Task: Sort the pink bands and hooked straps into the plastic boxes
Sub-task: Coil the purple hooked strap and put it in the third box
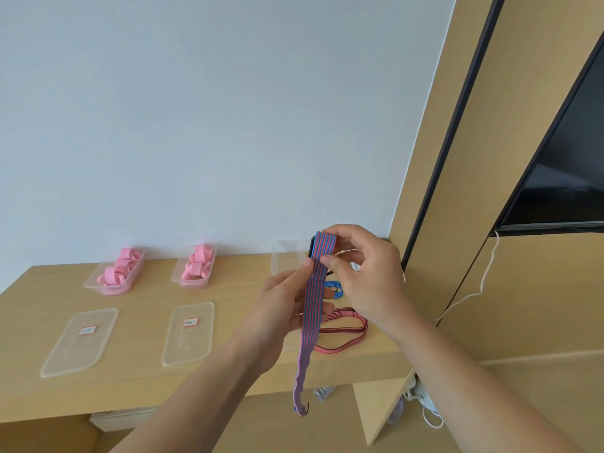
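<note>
A blue-and-red striped hooked strap (310, 322) hangs folded in front of me, its metal hook dangling below the desk edge. My right hand (362, 273) pinches its folded top, and my left hand (287, 302) pinches it just below. Two clear plastic boxes (98, 282) (178, 279) at the back left hold pink bands (117, 269) (197, 261). A third clear box (284, 256) stands behind my hands, its contents hidden. A red striped strap (343, 331) and a blue strap (333, 287) lie on the desk under my right hand.
Two clear lids with labels (78, 341) (189, 333) lie flat on the wooden desk (130, 387). A wall closes the back and a wooden panel the right. White cables (425, 407) hang below the desk's right end.
</note>
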Tool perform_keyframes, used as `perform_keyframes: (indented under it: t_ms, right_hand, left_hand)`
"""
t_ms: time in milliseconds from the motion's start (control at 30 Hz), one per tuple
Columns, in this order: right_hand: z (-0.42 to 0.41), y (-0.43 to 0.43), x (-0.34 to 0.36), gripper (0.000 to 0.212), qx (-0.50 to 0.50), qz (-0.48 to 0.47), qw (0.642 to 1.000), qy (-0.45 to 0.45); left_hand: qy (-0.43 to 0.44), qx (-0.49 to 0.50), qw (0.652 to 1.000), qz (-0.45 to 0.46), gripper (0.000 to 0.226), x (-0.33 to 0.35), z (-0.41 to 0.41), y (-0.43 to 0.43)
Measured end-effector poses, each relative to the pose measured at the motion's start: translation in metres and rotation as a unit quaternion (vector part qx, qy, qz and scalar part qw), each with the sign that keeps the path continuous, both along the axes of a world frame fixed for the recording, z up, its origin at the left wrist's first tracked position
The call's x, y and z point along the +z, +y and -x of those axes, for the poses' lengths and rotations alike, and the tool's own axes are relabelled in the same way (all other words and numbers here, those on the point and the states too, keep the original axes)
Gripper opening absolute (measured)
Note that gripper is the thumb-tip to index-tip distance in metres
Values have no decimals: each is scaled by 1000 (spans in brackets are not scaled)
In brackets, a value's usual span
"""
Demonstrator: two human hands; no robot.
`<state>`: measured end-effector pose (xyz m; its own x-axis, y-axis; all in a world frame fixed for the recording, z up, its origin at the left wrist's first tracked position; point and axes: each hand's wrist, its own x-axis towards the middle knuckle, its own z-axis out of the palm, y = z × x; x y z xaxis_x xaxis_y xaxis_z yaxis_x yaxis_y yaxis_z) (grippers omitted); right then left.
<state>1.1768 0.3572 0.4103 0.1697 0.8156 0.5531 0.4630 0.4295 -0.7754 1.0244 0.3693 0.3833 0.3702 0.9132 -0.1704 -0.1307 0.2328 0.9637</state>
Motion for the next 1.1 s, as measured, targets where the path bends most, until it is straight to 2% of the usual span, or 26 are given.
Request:
perform_keyframes:
  t_ms: [233,400,600,1100]
  right_hand:
    - [-2,2,-5,31,-25,-75,997,-22]
    - [-1,0,-13,28,-37,-134,984,-111]
    - [-5,-3,-27,26,8,-166,968,-188]
    - [-7,-3,-58,23,22,-176,960,-215]
  left_hand:
    - [56,8,998,19,60,0,-2,4]
    - [28,-5,999,38,67,4,-2,10]
    - [6,-13,999,42,52,4,1,14]
    - [-22,-2,999,41,30,9,5,18]
